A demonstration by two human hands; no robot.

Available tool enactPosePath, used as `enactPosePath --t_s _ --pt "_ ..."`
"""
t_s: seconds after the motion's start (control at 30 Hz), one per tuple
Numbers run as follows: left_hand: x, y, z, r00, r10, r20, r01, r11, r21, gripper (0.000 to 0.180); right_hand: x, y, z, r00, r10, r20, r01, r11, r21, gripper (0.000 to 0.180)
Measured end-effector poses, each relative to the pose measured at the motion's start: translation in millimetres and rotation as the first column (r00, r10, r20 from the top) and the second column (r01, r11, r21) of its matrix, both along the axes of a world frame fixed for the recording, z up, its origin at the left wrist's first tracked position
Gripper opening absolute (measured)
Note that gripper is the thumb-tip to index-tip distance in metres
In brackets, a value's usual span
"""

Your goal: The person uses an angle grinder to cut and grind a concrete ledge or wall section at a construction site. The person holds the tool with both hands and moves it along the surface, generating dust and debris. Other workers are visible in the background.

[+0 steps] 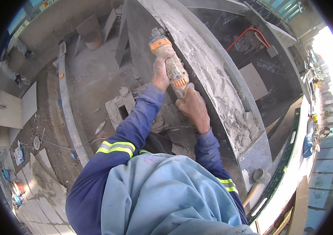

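Note:
A dusty orange-and-grey angle grinder [177, 71] is in both my hands, its head pointing away from me. My left hand [161, 71] wraps round its body near the head. Further back, my right hand [194, 108] grips its rear end. The tool is held along a dark stone slab edge [190, 66], beside a curved trough filled with rough grey mortar [213, 80]. Whether its disc touches the slab cannot be seen.
Right of the mortar stand a mallet [261, 176] and a long green spirit level [279, 182]. A red hose [248, 30] loops over dark panels. A dusty bucket [93, 40] sits far left. Another person's legs [15, 74] show at the left edge. Cables [52, 144] trail across the floor.

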State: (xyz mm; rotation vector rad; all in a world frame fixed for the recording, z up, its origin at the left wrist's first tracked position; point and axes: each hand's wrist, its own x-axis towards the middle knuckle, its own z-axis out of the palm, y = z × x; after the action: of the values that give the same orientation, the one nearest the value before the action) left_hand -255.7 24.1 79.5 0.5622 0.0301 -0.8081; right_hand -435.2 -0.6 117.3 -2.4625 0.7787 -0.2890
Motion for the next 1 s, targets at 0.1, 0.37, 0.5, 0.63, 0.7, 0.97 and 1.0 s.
enactPosePath --t_s 0.1,0.37,0.5,0.63,0.7,0.97,1.0 --pt "-1.1 0.2 -2.3 0.998 -0.049 0.037 0.048 0.998 0.035 0.046 -1.0 -0.3 2.4 1.000 0.014 0.004 -0.014 1.000 0.001 0.039" --pt "-4.9 5.7 9.1 1.000 -0.001 -0.014 0.002 1.000 0.016 0.038 0.9 -0.6 0.2 1.000 0.009 -0.016 -0.009 1.000 0.013 0.039" --pt "-6.2 5.7 9.6 0.999 -0.002 -0.035 0.003 1.000 0.015 0.038 -1.8 3.1 4.9 0.999 0.034 0.011 -0.034 0.999 -0.015 0.036" --pt "-8.1 6.8 10.9 1.000 -0.007 -0.002 0.007 1.000 0.009 0.038 -2.2 2.9 4.9 1.000 0.001 -0.017 0.000 1.000 0.028 0.040" --pt "-7.0 5.8 8.2 1.000 -0.018 -0.016 0.018 1.000 0.011 0.038 -0.6 1.8 4.2 1.000 0.012 -0.016 -0.011 1.000 0.026 0.040" --pt "-9.1 7.2 9.9 1.000 -0.016 -0.019 0.016 1.000 0.017 0.036 -3.1 3.1 7.9 1.000 0.016 -0.001 -0.016 0.998 0.056 0.039" --pt "-9.9 8.0 10.6 1.000 -0.016 -0.014 0.016 1.000 0.021 0.036 -3.7 3.2 7.9 1.000 0.019 0.000 -0.019 0.998 0.057 0.039"
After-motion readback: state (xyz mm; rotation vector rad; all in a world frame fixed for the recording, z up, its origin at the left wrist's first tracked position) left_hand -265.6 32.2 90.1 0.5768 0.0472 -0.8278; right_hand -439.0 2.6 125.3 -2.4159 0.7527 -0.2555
